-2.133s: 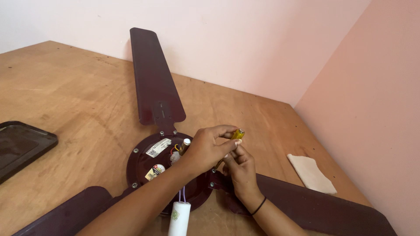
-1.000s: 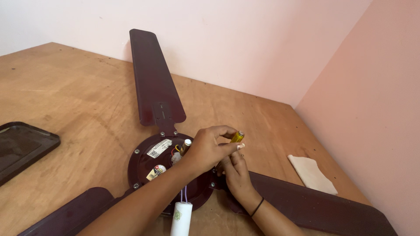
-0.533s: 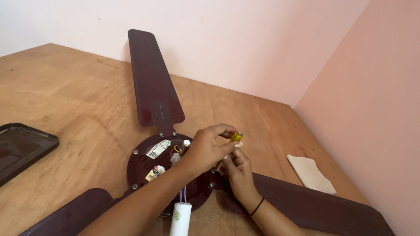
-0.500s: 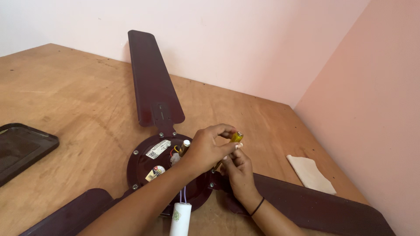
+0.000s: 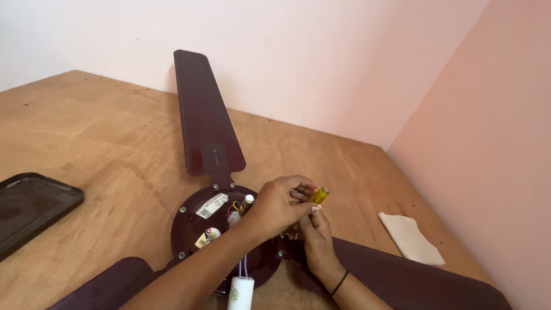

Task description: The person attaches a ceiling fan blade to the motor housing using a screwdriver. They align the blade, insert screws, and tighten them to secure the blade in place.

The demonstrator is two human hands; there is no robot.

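While both hands, left hand (image 5: 275,208) and right hand (image 5: 314,244), pinch the small yellow screwdriver (image 5: 318,196) above the dark ceiling fan (image 5: 209,221), its tip might slip off the screw.

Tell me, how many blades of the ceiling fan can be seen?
3. One blade points away toward the wall, one blade lies at lower left, and one blade runs to lower right, partly hidden behind the hands.
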